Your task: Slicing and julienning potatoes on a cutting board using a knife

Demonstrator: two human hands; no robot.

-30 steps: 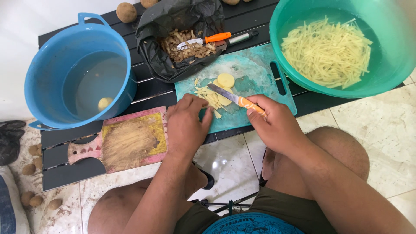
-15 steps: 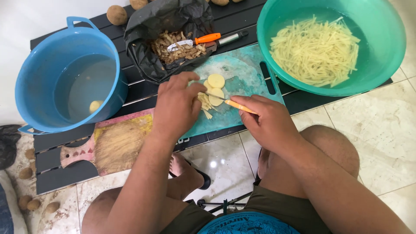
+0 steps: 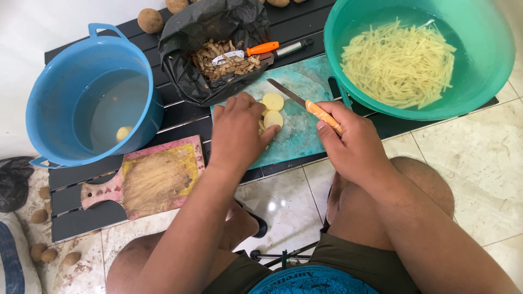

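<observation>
Potato slices (image 3: pixel 273 109), two pale rounds, lie on the teal cutting board (image 3: pixel 302 136) near its middle, one touching the other. Head view: left hand (image 3: pixel 237 136) lies palm down on the board, fingers (image 3: pixel 242 106) spread flat over cut potato strips, thumb tip touching the nearer slice; nothing gripped. Right hand (image 3: pixel 354 147) is closed around the orange handle of a knife (image 3: pixel 302 102), blade lifted off the slices and pointing up-left, just beside them. Board sits on a dark slatted worktop (image 3: pixel 180 117). Green basin (image 3: pixel 419 54) at upper right holds water and potato sticks (image 3: pixel 397 62). Blue bucket (image 3: pixel 92 95) at left holds water and one peeled potato (image 3: pixel 123 133). Black bag (image 3: pixel 215 49) behind the board holds peels and an orange-handled peeler (image 3: pixel 245 53). Worn wooden board (image 3: pixel 150 179) lies left of the teal one. Unpeeled potatoes (image 3: pixel 52 253) lie on the tiled floor.
</observation>
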